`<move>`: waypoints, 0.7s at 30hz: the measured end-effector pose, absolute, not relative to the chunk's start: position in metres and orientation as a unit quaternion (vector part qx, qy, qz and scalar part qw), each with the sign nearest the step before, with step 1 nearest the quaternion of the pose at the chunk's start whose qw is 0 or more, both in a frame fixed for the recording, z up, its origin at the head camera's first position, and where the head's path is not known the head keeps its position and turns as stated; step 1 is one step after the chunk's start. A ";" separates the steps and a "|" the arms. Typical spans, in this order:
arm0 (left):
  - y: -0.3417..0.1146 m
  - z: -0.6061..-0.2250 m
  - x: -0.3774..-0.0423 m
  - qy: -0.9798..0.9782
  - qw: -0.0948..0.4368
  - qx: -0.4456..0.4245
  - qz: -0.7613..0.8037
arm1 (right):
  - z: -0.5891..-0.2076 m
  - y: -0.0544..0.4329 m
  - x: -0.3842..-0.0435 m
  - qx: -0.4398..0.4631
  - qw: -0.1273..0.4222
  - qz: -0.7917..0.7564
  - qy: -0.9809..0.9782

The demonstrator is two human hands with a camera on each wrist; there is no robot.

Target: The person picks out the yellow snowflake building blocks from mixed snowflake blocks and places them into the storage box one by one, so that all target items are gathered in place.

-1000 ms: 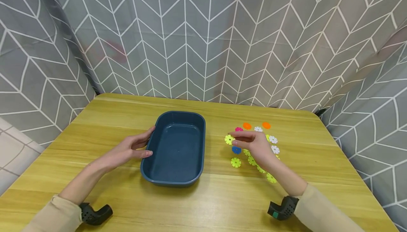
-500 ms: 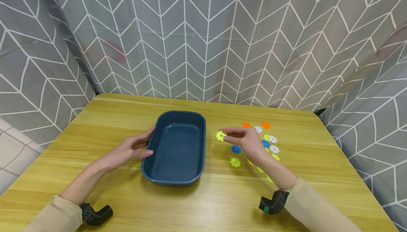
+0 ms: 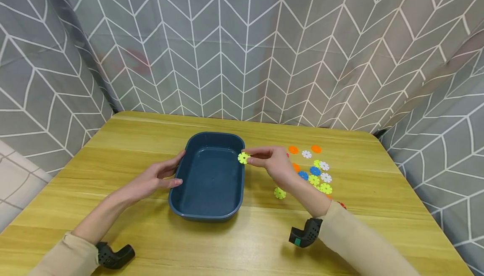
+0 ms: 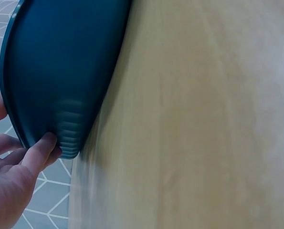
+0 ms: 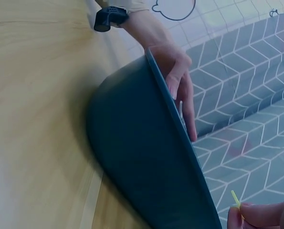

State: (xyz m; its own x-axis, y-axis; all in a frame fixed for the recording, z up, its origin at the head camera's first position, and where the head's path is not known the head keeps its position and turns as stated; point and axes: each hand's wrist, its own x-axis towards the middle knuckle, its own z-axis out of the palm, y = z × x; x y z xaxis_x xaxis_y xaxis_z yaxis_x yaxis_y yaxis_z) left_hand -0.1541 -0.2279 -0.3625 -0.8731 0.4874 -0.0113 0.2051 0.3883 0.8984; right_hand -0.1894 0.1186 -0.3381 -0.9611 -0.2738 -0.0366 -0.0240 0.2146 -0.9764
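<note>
A dark blue plastic tub [image 3: 212,183] sits on the table left of centre. My left hand [image 3: 158,177] holds its left side, thumb over the rim; in the left wrist view the fingers [image 4: 38,155] lie against the outer wall. My right hand [image 3: 275,164] pinches a yellow-green notched plastic disc [image 3: 243,158] between thumb and fingertips. That disc overlaps the tub's right rim in the head view. Edge-on, the same disc [image 5: 235,198] shows beyond the rim in the right wrist view. Inside the tub, the head view shows a bare floor.
Several loose notched discs lie to the right, among them white ones [image 3: 326,177], a blue one [image 3: 315,171], orange ones [image 3: 315,149] and yellow-green ones [image 3: 280,193]. My right forearm covers part of them. A patterned grey curtain [image 3: 234,49] hangs behind the wooden table [image 3: 124,141].
My right hand has carried the yellow-green disc leftward from above the loose discs to the tub's right rim, uncovering more discs behind it. My left hand has stayed on the tub.
</note>
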 end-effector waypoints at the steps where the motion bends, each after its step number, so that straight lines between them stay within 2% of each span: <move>1: -0.228 -0.363 -0.154 0.821 0.137 0.212 0.511 | -0.338 0.115 -0.190 -0.097 0.103 -0.621 0.771; 7: -0.228 -0.363 -0.155 0.820 0.137 0.211 0.514 | -0.338 0.100 -0.196 -0.102 0.116 -0.624 0.766; 21: -0.228 -0.364 -0.155 0.816 0.139 0.215 0.519 | -0.336 0.066 -0.211 -0.118 0.106 -0.595 0.788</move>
